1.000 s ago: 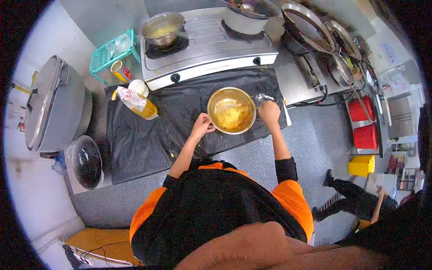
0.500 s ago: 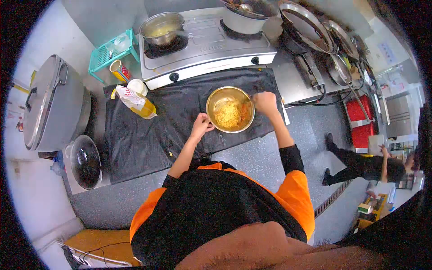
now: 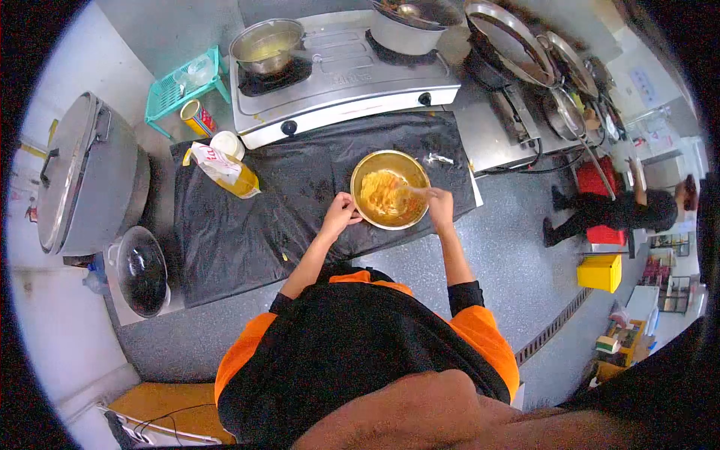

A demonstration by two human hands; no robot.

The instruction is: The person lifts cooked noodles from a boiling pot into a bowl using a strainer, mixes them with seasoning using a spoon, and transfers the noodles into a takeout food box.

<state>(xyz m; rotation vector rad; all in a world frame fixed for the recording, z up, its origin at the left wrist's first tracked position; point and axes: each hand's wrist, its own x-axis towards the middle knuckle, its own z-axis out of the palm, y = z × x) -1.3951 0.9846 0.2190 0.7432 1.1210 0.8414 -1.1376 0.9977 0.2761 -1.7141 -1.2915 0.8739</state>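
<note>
A metal mixing bowl [image 3: 358,166] stands on the black plastic sheet, with a yellow, shredded-looking mixture [image 3: 382,189] and some reddish bits inside. My left hand [image 3: 341,216] grips the bowl's lower left edge, thumb and fingers closed at the rim. At the bowl's right rim, my right hand [image 3: 441,208] is closed round the handle of a light-brown stirring utensil [image 3: 411,192]. The utensil's end is in the mixture, blurred by motion, so its exact kind cannot be told. A crumpled clear-and-white wrapper [image 3: 439,158] lies just beyond the bowl, to the right.
Behind the sheet [image 3: 247,247] stands a two-burner gas stove [image 3: 337,90] with a pan [image 3: 266,46] and a pot [image 3: 405,37]. A yellow-filled bag [image 3: 225,171], can [image 3: 196,118] and large pot [image 3: 97,180] are left. On the right, a person [image 3: 622,214] stands near a yellow bin [image 3: 600,273].
My right hand has moved down and slightly left along the rim, uncovering the wrapper. The mixture is stirred about, and the bowl has shifted slightly right. The person at right has moved farther away.
</note>
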